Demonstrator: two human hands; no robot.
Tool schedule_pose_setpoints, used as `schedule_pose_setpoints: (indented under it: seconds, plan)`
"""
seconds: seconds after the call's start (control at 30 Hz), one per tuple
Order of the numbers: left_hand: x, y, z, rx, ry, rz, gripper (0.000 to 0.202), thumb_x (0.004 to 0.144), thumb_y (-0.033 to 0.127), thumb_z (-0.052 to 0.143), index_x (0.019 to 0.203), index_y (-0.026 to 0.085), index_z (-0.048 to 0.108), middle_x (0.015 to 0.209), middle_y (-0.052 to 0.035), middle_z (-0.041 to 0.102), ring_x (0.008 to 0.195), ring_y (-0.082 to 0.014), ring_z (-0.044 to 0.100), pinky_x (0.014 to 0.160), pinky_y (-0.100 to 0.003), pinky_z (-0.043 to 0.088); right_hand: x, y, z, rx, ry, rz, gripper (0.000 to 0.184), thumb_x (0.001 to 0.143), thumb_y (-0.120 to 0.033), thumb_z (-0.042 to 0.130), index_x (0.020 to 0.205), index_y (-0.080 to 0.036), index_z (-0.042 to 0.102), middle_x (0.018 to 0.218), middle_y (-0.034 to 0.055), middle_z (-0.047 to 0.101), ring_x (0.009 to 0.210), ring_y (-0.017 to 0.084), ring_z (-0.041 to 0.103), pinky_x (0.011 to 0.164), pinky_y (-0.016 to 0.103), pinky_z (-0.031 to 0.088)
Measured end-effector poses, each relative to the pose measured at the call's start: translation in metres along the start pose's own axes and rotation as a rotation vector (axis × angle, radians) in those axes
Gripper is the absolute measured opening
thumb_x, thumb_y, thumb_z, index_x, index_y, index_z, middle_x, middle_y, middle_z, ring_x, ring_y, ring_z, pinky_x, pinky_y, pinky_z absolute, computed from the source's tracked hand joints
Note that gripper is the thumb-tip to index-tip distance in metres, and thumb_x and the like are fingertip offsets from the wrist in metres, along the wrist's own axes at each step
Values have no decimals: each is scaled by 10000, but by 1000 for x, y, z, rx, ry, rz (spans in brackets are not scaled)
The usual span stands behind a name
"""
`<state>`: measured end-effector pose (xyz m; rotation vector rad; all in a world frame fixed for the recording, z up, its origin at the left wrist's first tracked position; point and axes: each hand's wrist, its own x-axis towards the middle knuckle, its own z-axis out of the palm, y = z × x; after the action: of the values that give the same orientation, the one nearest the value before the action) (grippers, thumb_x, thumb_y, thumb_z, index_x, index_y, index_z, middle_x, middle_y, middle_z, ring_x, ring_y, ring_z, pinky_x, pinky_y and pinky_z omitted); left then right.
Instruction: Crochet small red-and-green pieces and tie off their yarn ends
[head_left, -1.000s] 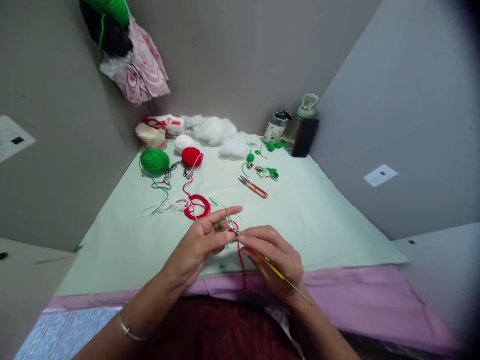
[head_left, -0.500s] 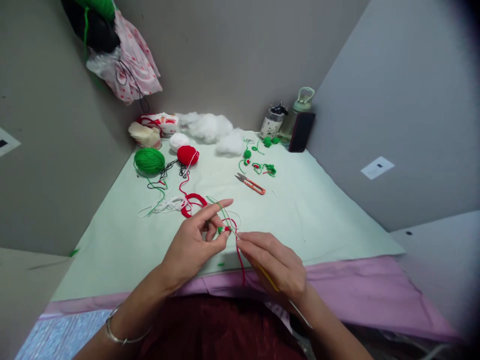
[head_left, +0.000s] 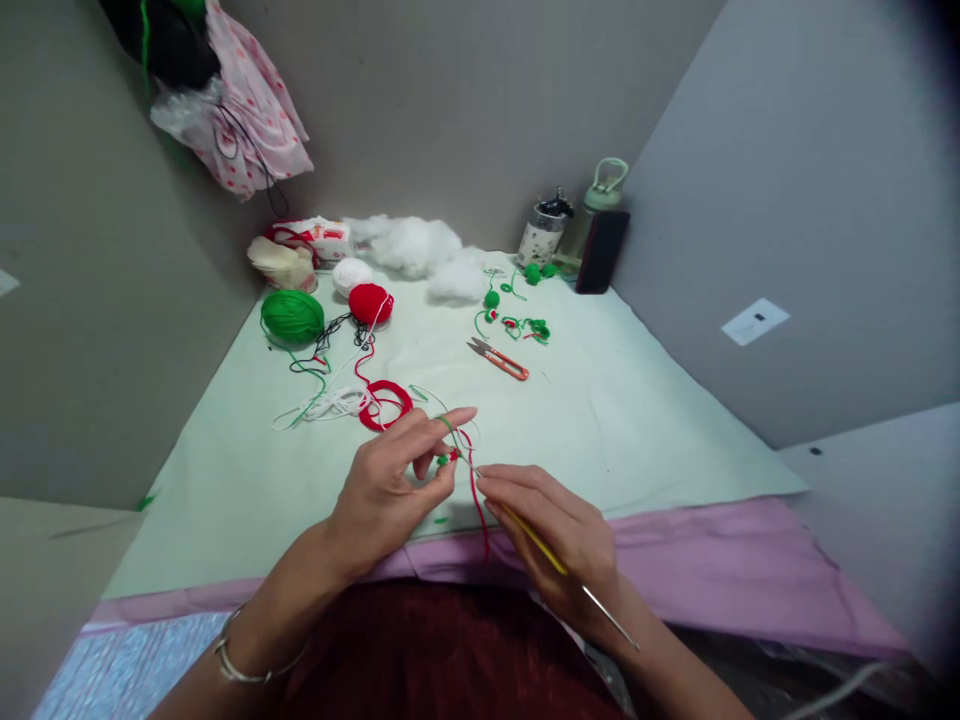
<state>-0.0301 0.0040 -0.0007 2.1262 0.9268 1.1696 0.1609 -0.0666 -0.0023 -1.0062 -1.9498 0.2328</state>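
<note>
1. Grey walls (head_left: pixel 450 120) are enclosing a pale cloth-covered table (head_left: pixel 637 430); 12 o'clock is pointing away from the person.
2. Piece (head_left: pixel 448 458), small, green and red, is sitting between the hands, above the table's near part.
3. Left hand (head_left: pixel 390 490) is pinching it between thumb and fingers, with the piece lying at its 2 o'clock; the index finger is stretching out, carrying green yarn (head_left: pixel 450 428).
4. Right hand (head_left: pixel 559 520) is pinching the hook (head_left: pixel 546 547), with the piece lying at its 10 o'clock.
5. The hook's long axis is running from between 4 and 5 o'clock to between 10 and 11, its tip meeting the piece's right edge; whether it is catching a loop is too small to tell.
6. The left hand is being nearer, touching the piece; the right is reaching it through the hook.
7. Snips (head_left: pixel 499 360) are lying at 1 o'clock from the piece, the red ball (head_left: pixel 371 303) at 11.
</note>
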Motion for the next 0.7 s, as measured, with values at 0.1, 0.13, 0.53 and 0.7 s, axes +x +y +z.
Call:
schedule_pose_setpoints:
  seconds: [0.1, 0.13, 0.53, 0.7]
  plan:
    - [0, 3, 1, -102, 16, -111, 467, 829, 80, 635, 1283, 178, 685, 745, 30, 565, 628, -88, 508, 670, -227, 487, 0, -6, -2, 50, 31, 78, 321, 917, -16, 591, 1182, -166, 694, 1087, 104, 751, 1011, 147, 727, 878, 233, 612]
    - [-1, 5, 2, -144, 30, -164, 456, 831, 97, 650, 1275, 190, 692, 771, 22, 583, 641, -90, 525, 680, -230, 493, 0, -8, -1, 81, 48, 122, 307, 922, -29, 592, 1163, -182, 703, 1074, 91, 752, 996, 146, 728, 869, 236, 613]
    - [-21, 27, 30, -521, 275, -453, 403, 815, 248, 774, 1214, 280, 725, 846, 16, 638, 743, -95, 570, 759, -208, 501, -6, -9, 31, 832, 470, 488, 94, 899, -224, 705, 965, -229, 773, 897, 47, 753, 704, 131, 737, 670, 235, 627]
    - [-17, 27, 29, -651, 242, -544, 459, 808, 298, 793, 1257, 285, 699, 809, 34, 606, 606, -59, 426, 591, -167, 424, -5, -8, 31, 899, 474, 488, 100, 911, -229, 693, 976, -230, 768, 939, 47, 747, 729, 126, 731, 709, 248, 625]
